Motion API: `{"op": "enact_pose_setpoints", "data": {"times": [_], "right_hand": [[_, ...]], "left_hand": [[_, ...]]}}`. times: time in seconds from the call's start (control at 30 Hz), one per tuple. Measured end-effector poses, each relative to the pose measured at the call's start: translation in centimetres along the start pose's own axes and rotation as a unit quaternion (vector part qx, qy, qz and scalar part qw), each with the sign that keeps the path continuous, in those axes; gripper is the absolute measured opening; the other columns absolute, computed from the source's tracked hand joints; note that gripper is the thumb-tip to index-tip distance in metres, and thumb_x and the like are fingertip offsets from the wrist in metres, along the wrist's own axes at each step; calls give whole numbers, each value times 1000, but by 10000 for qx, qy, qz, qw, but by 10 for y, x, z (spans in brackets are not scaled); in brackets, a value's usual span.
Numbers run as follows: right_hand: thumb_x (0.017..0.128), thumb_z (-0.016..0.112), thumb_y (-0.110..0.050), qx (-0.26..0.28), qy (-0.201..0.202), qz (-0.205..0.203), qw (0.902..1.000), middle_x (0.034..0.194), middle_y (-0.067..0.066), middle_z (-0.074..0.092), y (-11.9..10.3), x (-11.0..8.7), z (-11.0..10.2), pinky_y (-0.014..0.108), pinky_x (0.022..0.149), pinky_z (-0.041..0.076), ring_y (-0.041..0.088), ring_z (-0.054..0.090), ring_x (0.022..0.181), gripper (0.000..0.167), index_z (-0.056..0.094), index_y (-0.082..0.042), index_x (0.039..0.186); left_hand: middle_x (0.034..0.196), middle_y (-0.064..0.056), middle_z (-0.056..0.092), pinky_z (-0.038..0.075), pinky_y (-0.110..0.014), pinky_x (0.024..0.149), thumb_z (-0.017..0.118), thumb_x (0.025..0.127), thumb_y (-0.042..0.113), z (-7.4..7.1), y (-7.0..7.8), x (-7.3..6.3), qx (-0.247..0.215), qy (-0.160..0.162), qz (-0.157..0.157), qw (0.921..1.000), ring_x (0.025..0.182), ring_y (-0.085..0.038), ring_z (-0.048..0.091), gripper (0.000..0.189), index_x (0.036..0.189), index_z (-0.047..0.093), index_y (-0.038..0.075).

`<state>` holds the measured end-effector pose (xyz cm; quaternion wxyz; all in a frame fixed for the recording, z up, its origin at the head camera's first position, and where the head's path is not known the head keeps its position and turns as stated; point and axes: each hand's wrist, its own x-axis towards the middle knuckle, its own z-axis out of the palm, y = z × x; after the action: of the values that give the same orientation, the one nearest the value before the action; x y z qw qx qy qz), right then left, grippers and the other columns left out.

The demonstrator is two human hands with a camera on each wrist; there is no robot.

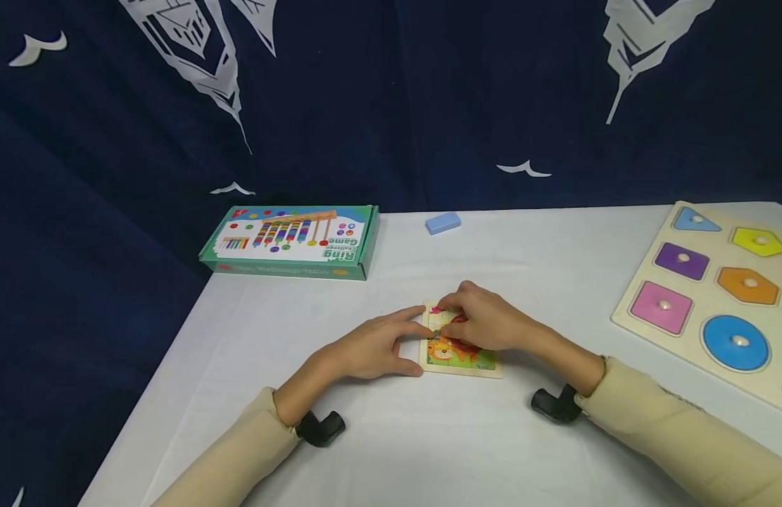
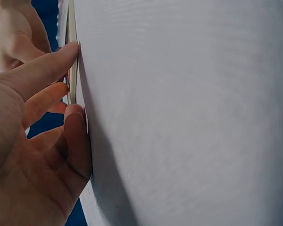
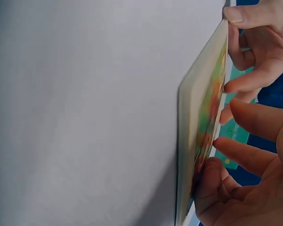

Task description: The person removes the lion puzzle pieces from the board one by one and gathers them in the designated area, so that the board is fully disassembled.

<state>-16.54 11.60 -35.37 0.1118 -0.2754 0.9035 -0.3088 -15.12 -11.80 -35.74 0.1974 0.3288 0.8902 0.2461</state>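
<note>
A small wooden jigsaw puzzle (image 1: 460, 360) with a lion picture lies flat on the white table in the head view. At its left edge is my left hand (image 1: 379, 345), the thumb by the lower corner and one finger reaching over the picture. From the right, my right hand (image 1: 492, 320) comes over the puzzle's upper part and covers much of it. In the right wrist view, a fingertip (image 3: 221, 142) of the right hand touches the picture surface, with other fingers bent at the edge. The left thumb (image 2: 68, 52) touches the board's side in the left wrist view.
A green ring-game box (image 1: 289, 243) stands at the back left, and a blue block (image 1: 443, 223) lies near the back edge. On the right lies a large board (image 1: 644, 325) of knobbed shapes. A dark blue curtain (image 1: 391, 105) hangs behind the table.
</note>
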Motion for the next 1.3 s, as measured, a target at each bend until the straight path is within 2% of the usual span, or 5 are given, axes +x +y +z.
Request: {"op": "enact_pose_setpoints", "data": {"times": [0.17,0.37,0.77,0.97,1.3], "right_hand": [[88,73,-14,-58,-74,84,9999,101,9,57,-1,4,1,34,75,44,19,50,83,37,67,2,121],[86,75,-10,-85,-88,241,9996,102,11,58,-4,8,1,37,79,46,22,52,86,35,67,4,117],[84,76,-5,36,-10,394,9992,105,12,54,-4,11,5,42,87,46,25,51,92,32,59,3,110],[84,77,-6,30,69,504,9987,105,10,58,-7,12,6,42,89,47,25,54,92,38,61,4,118],[84,75,-2,-202,174,311,9992,99,10,58,-5,12,5,40,82,49,23,54,85,35,66,5,117]], "left_hand": [[159,-5,30,42,-30,85,79,85,30,-1,-1,-1,-134,5,-67,9999,58,-9,45,52,134,63,20],[158,-5,32,41,-25,65,80,85,28,0,-1,-1,-256,38,-61,9996,56,-9,49,51,133,64,20],[157,-7,34,40,-25,61,82,83,25,0,0,1,-461,42,-114,9989,52,-10,48,51,131,66,18],[157,-8,33,41,-25,61,82,83,24,0,-1,1,-529,37,-122,9985,53,-11,49,51,131,65,17],[157,-6,33,41,-25,62,82,83,25,0,-1,4,-509,29,-135,9986,54,-11,49,52,132,65,18]]}}
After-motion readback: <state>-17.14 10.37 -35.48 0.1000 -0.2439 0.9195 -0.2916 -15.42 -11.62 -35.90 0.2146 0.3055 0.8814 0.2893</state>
